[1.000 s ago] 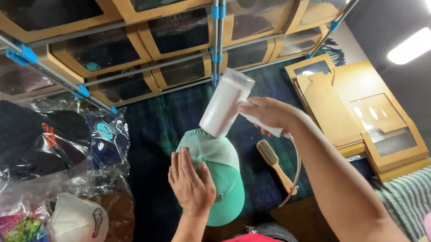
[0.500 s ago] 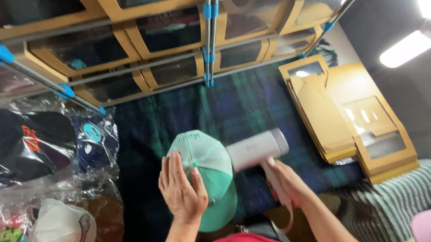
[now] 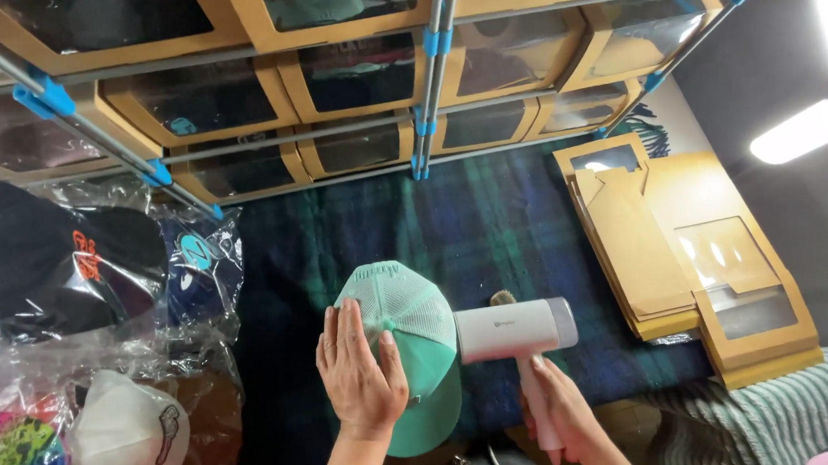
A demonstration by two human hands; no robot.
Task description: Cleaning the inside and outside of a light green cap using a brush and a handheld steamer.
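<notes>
A mint-green mesh-backed cap (image 3: 407, 311) lies on a dark blue-green plaid cloth (image 3: 490, 218). My left hand (image 3: 357, 372) rests flat on the cap's left side, fingers together and pointing up. My right hand (image 3: 561, 407) grips the handle of a white handheld garment steamer (image 3: 514, 330), whose head lies level and points left at the cap's right side. A wooden brush (image 3: 502, 298) peeks out just behind the steamer head.
Stacked tan boxes with clear windows (image 3: 356, 73) line the back, behind grey rods with blue clips (image 3: 430, 78). Flat folded boxes (image 3: 684, 254) lie at the right. Bagged caps in plastic (image 3: 62, 273) and a white cap (image 3: 125, 442) pile up at the left.
My right hand brought the steamer down from an upright tilt above the cap to level beside the cap's right side. My left hand stayed on the cap.
</notes>
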